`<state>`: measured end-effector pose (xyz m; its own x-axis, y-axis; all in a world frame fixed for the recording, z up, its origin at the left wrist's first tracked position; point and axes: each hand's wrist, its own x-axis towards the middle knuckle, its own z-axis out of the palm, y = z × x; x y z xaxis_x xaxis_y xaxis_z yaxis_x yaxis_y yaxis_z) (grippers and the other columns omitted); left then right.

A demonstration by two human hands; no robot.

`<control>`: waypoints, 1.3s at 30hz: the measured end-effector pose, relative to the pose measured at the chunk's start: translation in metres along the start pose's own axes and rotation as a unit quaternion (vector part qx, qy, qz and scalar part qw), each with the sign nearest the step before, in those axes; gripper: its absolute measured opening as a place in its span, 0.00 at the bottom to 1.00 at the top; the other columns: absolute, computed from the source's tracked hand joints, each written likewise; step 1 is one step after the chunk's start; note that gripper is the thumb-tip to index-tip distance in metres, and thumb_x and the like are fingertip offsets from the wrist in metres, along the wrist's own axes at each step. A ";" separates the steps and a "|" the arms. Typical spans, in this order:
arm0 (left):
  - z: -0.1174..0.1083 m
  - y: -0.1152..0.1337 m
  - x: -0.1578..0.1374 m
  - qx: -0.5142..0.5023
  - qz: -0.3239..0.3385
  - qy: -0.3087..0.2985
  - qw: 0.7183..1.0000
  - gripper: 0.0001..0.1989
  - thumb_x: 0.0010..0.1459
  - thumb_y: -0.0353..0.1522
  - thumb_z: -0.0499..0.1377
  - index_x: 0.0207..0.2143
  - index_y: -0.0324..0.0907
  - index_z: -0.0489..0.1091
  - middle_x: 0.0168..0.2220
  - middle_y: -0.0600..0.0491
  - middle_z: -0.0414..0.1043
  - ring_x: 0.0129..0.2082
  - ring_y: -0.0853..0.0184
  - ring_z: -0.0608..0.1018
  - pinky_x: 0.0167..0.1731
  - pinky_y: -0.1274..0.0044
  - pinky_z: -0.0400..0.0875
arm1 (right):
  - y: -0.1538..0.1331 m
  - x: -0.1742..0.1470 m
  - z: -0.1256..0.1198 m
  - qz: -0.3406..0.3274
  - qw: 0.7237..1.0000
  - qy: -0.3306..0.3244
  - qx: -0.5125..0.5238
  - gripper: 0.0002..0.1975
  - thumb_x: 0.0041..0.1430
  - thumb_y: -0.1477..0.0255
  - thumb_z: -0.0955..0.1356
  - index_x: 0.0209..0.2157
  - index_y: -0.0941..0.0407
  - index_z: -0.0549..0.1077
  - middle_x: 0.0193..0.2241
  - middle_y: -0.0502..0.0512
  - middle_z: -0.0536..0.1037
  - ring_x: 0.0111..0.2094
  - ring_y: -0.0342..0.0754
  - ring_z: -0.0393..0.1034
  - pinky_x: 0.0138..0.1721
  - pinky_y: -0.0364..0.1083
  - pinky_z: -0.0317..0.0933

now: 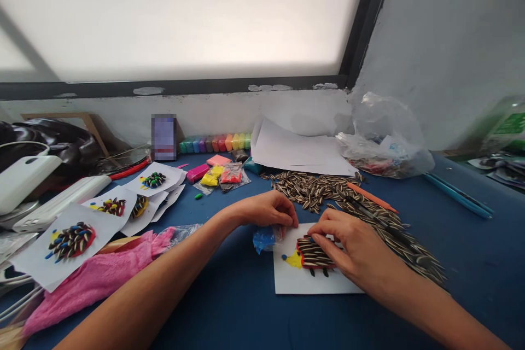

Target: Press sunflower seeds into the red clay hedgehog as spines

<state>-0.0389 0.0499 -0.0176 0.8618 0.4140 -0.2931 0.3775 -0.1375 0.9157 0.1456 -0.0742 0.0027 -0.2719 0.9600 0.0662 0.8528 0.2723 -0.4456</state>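
A white sheet of paper (283, 281) lies in front of me with a hedgehog picture (315, 253) on it. Its snout is yellow clay with a blue nose, and striped sunflower seeds cover a red clay body. My right hand (353, 243) is over the hedgehog's right side, thumb and fingers pinched at its upper edge; whatever they hold is too small to see. At the sheet's top left corner, the curled fingers of my left hand (268, 210) hold a clear packet of blue clay (263, 239). My right hand hides part of the hedgehog.
Behind my hands spreads a pile of sunflower seeds (307, 188), with an orange pen (373, 198) lying across it. Finished hedgehog cards (71, 240) and a pink cloth (98, 273) occupy the left. White paper (295, 147), clay blocks (217, 143) and a plastic bag (389, 142) line the wall.
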 end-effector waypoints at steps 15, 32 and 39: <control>-0.004 -0.002 -0.002 0.024 -0.002 -0.035 0.999 0.07 0.48 0.33 0.66 0.29 0.38 0.74 0.25 0.57 0.72 0.25 0.74 0.71 0.26 0.81 0.63 | 0.000 -0.010 -0.003 -0.002 0.999 0.035 -0.011 0.10 0.64 0.74 0.63 0.36 0.53 0.78 0.32 0.53 0.74 0.33 0.46 0.70 0.35 0.47 0.63; 0.001 0.009 -0.006 0.145 0.028 0.006 0.989 0.06 0.51 0.28 0.61 0.33 0.38 0.76 0.31 0.54 0.74 0.30 0.71 0.73 0.30 0.81 0.65 | 0.029 -0.007 -0.009 0.041 0.993 0.078 -0.079 0.15 0.62 0.74 0.60 0.35 0.56 0.78 0.35 0.58 0.78 0.36 0.53 0.74 0.37 0.53 0.67; 0.001 0.011 -0.008 0.121 0.035 -0.012 0.992 0.06 0.51 0.28 0.63 0.33 0.38 0.78 0.29 0.55 0.74 0.29 0.73 0.72 0.28 0.82 0.64 | 0.019 -0.008 -0.010 0.011 0.995 0.078 -0.054 0.13 0.63 0.71 0.62 0.35 0.53 0.78 0.33 0.55 0.78 0.35 0.49 0.73 0.35 0.49 0.67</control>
<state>-0.0417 0.0442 -0.0058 0.8958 0.3738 -0.2402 0.3839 -0.3787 0.8422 0.1684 -0.0766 0.0026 -0.1866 0.9620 0.1996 0.9029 0.2480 -0.3511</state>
